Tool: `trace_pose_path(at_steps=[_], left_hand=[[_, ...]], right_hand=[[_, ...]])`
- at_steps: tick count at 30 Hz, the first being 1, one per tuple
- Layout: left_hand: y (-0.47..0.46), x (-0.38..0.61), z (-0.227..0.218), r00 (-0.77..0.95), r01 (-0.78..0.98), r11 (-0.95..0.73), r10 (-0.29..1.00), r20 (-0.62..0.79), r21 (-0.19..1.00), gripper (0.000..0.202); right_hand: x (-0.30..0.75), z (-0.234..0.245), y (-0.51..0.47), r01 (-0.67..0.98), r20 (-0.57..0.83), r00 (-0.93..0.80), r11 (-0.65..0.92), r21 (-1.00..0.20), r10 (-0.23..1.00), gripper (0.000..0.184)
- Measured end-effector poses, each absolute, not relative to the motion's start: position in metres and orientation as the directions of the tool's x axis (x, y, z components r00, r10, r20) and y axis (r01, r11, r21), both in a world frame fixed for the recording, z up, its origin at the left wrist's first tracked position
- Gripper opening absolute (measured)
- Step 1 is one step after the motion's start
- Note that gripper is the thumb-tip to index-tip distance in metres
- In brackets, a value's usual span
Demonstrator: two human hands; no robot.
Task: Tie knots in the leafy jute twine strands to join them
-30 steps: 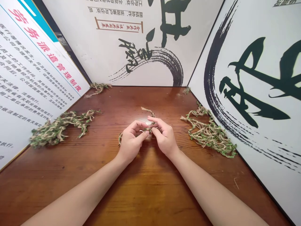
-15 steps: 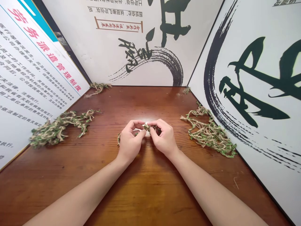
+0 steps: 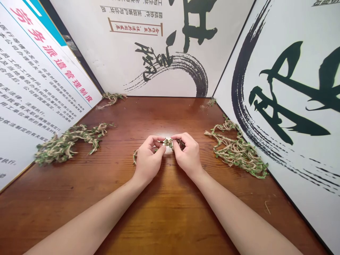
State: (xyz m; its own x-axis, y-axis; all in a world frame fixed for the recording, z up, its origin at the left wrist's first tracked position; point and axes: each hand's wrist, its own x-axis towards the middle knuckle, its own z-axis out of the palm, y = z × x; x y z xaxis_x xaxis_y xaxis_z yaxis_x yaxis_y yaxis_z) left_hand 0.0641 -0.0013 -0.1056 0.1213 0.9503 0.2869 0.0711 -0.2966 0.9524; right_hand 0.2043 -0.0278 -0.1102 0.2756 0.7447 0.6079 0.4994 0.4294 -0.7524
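My left hand (image 3: 147, 159) and my right hand (image 3: 187, 156) meet over the middle of a wooden table, their fingertips pinching a short piece of jute twine with small green artificial leaves (image 3: 167, 142). The fingers hide part of this piece. A loose end of it (image 3: 135, 157) trails out on the table under the left side of my left hand. A larger tangled heap of the same leafy twine (image 3: 236, 152) lies to the right of my right hand, and another (image 3: 69, 143) lies to the left of my left hand.
A small twine bundle (image 3: 111, 99) lies in the far left corner of the wooden table (image 3: 170, 117), with a few scraps (image 3: 211, 102) in the far right corner. Printed panels with Chinese text and calligraphy (image 3: 287, 106) rise along three sides of the table.
My fingers have drawn closer around the twine. The strand that stood up beyond my hands a second ago now lies gathered down between my fingertips. The heaps have not moved.
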Motion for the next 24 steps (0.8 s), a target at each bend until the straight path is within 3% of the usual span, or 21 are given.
trace_pose_path(at_steps=[24], left_hand=[[-0.0063,0.0634,-0.1026,0.128,0.136,-0.303,0.95,0.286,0.943,0.016]], right_hand=[[0.2041,-0.1114,-0.028,0.554,0.597,0.424,0.327,-0.766,0.681,0.014]])
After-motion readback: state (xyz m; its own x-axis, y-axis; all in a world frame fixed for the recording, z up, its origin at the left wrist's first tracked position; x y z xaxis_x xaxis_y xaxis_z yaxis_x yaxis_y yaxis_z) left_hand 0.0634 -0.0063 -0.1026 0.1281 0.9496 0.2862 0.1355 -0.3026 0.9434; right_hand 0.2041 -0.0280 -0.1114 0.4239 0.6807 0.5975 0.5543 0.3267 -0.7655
